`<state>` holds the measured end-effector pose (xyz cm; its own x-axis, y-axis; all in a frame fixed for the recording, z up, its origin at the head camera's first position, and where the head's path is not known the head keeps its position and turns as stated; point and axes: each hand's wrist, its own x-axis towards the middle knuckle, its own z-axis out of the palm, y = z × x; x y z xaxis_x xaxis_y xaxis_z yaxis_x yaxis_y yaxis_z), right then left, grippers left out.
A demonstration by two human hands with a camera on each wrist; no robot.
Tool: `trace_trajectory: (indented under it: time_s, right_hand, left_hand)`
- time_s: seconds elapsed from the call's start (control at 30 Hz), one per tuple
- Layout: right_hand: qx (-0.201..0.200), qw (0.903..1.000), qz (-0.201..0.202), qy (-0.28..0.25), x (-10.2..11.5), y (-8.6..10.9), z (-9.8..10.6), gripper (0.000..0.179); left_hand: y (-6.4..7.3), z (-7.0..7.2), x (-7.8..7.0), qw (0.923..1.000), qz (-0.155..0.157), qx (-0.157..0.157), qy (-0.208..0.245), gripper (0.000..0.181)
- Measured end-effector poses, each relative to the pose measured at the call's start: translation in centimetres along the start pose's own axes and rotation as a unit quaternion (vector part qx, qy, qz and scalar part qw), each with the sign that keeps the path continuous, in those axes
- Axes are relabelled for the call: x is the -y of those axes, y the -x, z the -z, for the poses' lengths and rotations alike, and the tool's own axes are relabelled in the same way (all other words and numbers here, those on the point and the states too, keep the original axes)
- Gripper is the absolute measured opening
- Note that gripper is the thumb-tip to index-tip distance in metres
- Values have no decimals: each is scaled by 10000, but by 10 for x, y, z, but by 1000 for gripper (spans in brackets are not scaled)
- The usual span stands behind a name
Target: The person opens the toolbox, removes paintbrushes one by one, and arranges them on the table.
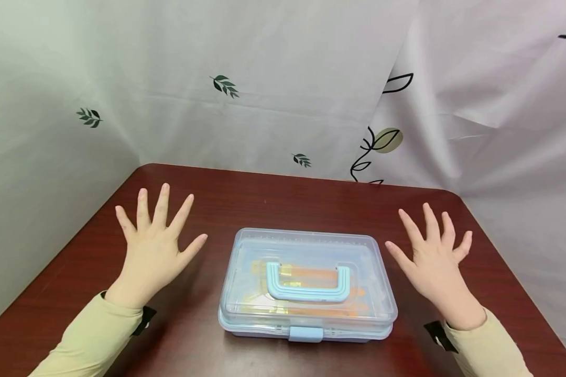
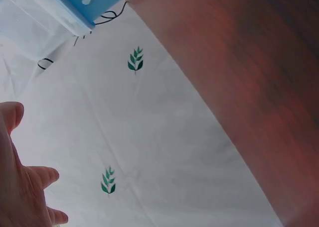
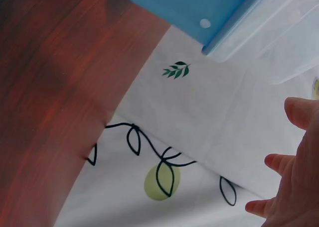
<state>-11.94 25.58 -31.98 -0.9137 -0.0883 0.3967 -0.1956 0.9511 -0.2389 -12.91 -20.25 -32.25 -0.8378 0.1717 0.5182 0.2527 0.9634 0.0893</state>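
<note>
A clear plastic box [image 1: 311, 251] with a light blue base sits on the table between my hands, its lid down. Its light blue handle [image 1: 308, 293] lies folded on the lid, and a blue latch [image 1: 305, 334] is at the front. Through the lid, orange-handled brushes show blurrily. To the left of the box, my left hand [image 1: 153, 254] is spread with straight fingers, holding nothing. On the other side, my right hand [image 1: 436, 262] is also spread, apart from the box. Each wrist view catches a blue lower corner of the box [image 2: 94, 3] [image 3: 189, 10].
The dark red-brown wooden table [image 1: 207, 193] has rounded far corners. Behind it and at both sides hangs a whitish cloth [image 1: 264, 120] printed with leaves. Pale sleeves [image 1: 89, 335] with dark straps cover both forearms.
</note>
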Motion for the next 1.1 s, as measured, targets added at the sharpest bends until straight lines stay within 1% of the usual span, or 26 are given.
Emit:
trace_trajectory:
  time_s: [0.1, 0.2, 0.3, 0.4, 0.5, 0.53, 0.6, 0.67, 0.73, 0.83, 0.9, 1.0, 1.1]
  right_hand:
    - [-73, 9999, 134, -35, 5, 0, 2, 65]
    - [-165, 9994, 294, -48, 11, 1, 3, 64]
    - [-267, 9984, 503, -49, 18, 2, 4, 64]
    - [-327, 9966, 759, -58, 25, 4, 6, 64]
    - [-367, 9941, 1017, -55, 32, 5, 8, 62]
    - [-382, 9932, 1102, -52, 35, 5, 8, 61]
    - [-418, 9910, 1268, -47, 41, 6, 9, 61]
    - [-438, 9890, 1414, -61, 46, 8, 10, 63]
    - [-430, 9871, 1543, -57, 51, 9, 10, 64]
    - [-352, 9847, 1705, -49, 57, 12, 10, 66]
    - [-308, 9825, 1838, -6, 62, 14, 11, 66]
    - [-288, 9767, 2125, -2, 70, 18, 11, 65]
    - [-282, 9684, 2476, -46, 79, 22, 10, 63]
  left_hand:
    - [0, 1, -6, 9997, -191, -117, 56, 72]
    - [-1, 2, -13, 9982, -518, -285, 124, 76]
    - [-1, 2, -19, 9941, -972, -461, 168, 76]
    - [-2, 2, -24, 9871, -1468, -538, 352, 72]
    - [-3, 2, -28, 9785, -1921, -402, 636, 67]
    - [-3, 1, -30, 9761, -2022, -310, 735, 66]
    - [-2, 1, -34, 9731, -2105, -68, 938, 65]
    - [0, 0, -37, 9717, -1997, 265, 1233, 66]
    - [3, -1, -41, 9690, -1710, 689, 1644, 68]
    - [7, -2, -45, 9592, -1166, 1303, 2223, 68]
    - [8, -2, -47, 9514, -894, 1602, 2474, 68]
    - [9, -5, -48, 9445, -733, 1825, 2632, 67]
    - [10, -8, -49, 9390, -744, 1895, 2772, 67]
